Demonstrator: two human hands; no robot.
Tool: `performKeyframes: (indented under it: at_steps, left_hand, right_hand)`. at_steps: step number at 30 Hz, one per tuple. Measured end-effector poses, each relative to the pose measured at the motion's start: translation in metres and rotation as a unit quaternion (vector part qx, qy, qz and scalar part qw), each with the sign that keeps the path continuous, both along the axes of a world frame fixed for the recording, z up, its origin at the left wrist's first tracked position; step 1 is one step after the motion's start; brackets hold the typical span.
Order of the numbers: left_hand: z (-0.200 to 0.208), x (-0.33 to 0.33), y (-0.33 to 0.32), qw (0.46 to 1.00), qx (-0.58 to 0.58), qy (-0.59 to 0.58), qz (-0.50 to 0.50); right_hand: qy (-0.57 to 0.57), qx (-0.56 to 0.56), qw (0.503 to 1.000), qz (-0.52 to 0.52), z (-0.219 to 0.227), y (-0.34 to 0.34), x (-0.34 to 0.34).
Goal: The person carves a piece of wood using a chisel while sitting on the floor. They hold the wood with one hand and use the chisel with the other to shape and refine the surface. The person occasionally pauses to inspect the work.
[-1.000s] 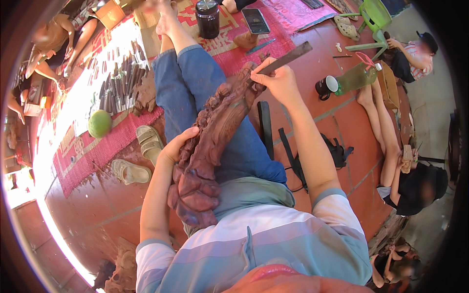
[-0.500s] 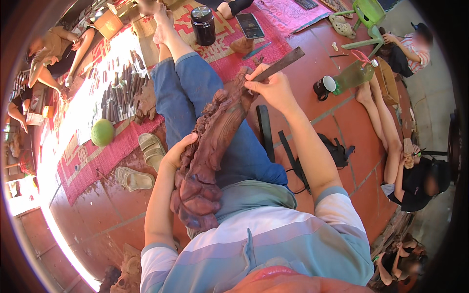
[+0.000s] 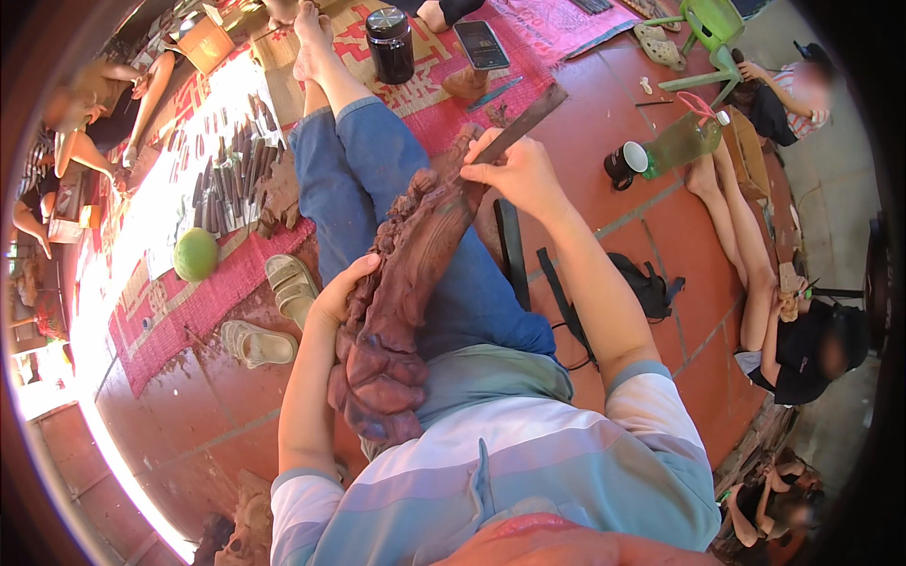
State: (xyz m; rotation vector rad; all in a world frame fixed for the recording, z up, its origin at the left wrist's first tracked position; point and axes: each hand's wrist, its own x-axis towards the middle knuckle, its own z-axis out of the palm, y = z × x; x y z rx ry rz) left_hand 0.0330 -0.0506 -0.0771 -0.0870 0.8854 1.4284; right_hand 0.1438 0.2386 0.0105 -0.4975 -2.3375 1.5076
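Carving (image 3: 406, 274): LH (image 3: 342, 292) grips, RH (image 3: 519, 176) pinches strip (image 3: 530, 116).

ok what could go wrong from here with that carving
The flat dark strip pinched in the right hand might slip and scratch the carving near its far end. The carving appears to rest on the blue trousers, with the left hand at its side, so it could roll or shift.

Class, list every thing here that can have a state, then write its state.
Brown carving, slanted across blue trousers
Left hand, holding carving
Right hand, gripping flat tool
Flat tool, slanted
Dark jar, lidded
Green bottle, capped
Dark mug, uncovered
Beige sandals, unworn
Green fruit, apparently whole
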Motion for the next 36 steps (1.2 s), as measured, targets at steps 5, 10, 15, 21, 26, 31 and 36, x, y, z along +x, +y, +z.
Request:
performKeyframes:
  at_steps: [5, 10, 15, 21, 26, 31, 36]
  left_hand:
    - [0.009, 0.006, 0.003, 0.999, -0.023, 0.024, 0.034]
    - [0.002, 0.004, -0.002, 1.0, -0.016, -0.017, 0.018]
    - [0.016, 0.009, 0.004, 0.998, -0.028, 0.052, 0.028]
    - [0.007, 0.003, 0.0, 0.999, -0.018, -0.029, 0.006]
    - [0.019, 0.009, 0.005, 0.998, -0.023, 0.04, 0.032]
    - [0.004, 0.002, -0.002, 1.0, -0.019, -0.018, 0.008]
    - [0.014, 0.01, 0.002, 0.999, 0.002, 0.022, 0.026]
  right_hand:
    - [0.02, -0.049, 0.998, -0.046, -0.013, 0.013, -0.002]
    - [0.046, 0.07, 0.996, -0.003, -0.007, -0.004, 0.0]
    - [-0.004, -0.019, 0.999, -0.042, -0.006, 0.007, -0.001]
    - [-0.023, -0.007, 1.0, -0.018, 0.001, 0.0, -0.002]
    - [0.011, -0.024, 0.999, -0.036, -0.005, -0.004, 0.0]
    - [-0.004, -0.019, 1.0, -0.022, -0.001, 0.006, -0.004]
    - [0.046, 0.024, 0.998, -0.019, -0.006, -0.001, -0.002]
